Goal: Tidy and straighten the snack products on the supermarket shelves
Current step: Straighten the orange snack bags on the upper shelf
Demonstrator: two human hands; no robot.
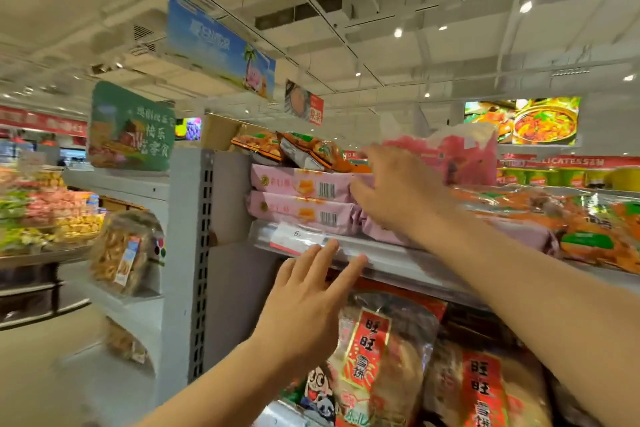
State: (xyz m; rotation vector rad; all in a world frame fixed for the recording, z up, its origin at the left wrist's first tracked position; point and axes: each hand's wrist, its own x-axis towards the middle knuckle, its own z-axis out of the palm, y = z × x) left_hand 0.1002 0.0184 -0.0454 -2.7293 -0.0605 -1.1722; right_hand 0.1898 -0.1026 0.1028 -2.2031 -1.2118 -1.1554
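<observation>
Two pink snack packs (301, 199) lie stacked on the top shelf (381, 258), with orange snack bags (304, 151) piled on them. My right hand (398, 191) reaches up with spread fingers against the right end of the pink packs; whether it grips is blurred. A pink bag (467, 156) stands behind that hand. My left hand (308, 302) is raised open, fingers straight, its fingertips at the shelf's front rail beside the price tag (298, 239). Below hang rice-cracker bags with red labels (388, 354).
More orange bags (588, 229) lie along the top shelf to the right. The grey shelf upright (194, 253) stands left, with a clear tub of snacks (121, 250) on an end rack. Produce displays (41, 215) sit far left. Signs (221, 45) hang from the ceiling.
</observation>
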